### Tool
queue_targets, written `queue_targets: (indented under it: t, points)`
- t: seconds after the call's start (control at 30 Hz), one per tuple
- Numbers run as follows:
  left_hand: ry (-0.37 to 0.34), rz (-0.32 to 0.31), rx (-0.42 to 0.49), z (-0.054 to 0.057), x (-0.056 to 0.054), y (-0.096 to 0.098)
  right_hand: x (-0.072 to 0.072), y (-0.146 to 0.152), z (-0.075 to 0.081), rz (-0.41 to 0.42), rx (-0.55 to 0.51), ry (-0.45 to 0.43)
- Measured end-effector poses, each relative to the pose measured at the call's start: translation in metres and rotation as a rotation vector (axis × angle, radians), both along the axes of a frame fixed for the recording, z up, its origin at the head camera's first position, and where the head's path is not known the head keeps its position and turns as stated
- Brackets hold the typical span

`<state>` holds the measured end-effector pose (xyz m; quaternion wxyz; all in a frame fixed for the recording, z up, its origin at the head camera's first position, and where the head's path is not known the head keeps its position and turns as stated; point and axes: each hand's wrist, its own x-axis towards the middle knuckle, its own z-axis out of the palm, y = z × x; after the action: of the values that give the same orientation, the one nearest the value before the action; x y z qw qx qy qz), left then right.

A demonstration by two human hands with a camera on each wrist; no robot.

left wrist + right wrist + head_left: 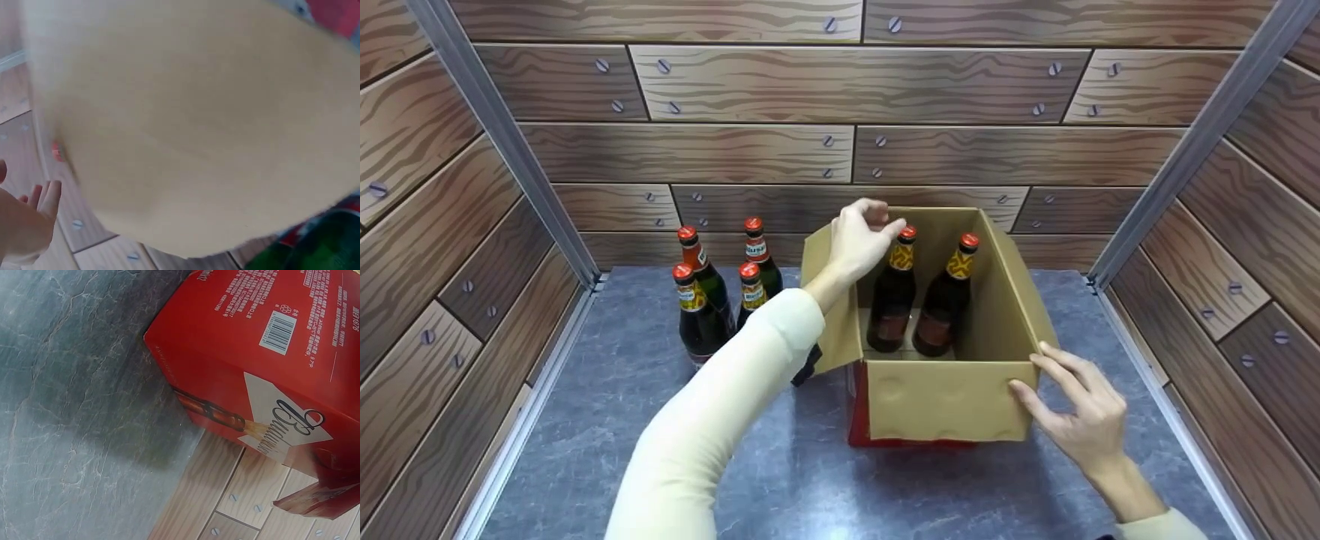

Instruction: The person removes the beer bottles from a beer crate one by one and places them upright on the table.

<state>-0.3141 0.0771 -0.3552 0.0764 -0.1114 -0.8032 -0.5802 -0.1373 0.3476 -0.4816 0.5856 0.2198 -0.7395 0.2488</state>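
Note:
A red cardboard beer box (225,349) stands with its flaps up and brown inside showing. Two dark beer bottles (937,315) with red caps stand upright inside it. My left hand (859,244) is over the box's left side, its fingers near the cap of the left bottle (892,300). In the left wrist view, the fingers (50,199) are extended with nothing between them, and a brown flap (197,124) fills most of the picture. My right hand (1084,409) holds the box's front right corner, thumb on the front flap (949,401) and fingers at the side edge.
Several capped beer bottles (705,315) stand upright left of the box, partly behind my left sleeve (735,405). The grey marbled floor (607,435) is bounded by wood-patterned walls (855,82) and metal corner posts (506,135).

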Motion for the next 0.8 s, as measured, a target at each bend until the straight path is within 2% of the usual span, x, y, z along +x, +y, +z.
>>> queue_targets:
  t: [0.17, 0.37, 0.8]
  points:
    - [-0.06, -0.059, -0.067, -0.013, -0.006, 0.001, 0.0, 0.0, 0.001, 0.002, -0.003, 0.011]
    - [-0.049, -0.111, -0.202, -0.022, -0.015, 0.008, -0.001, -0.001, 0.002, 0.012, -0.014, 0.026]
    - [-0.044, -0.137, -0.37, -0.025, -0.031, 0.019, -0.002, -0.004, 0.002, 0.023, -0.011, 0.024]
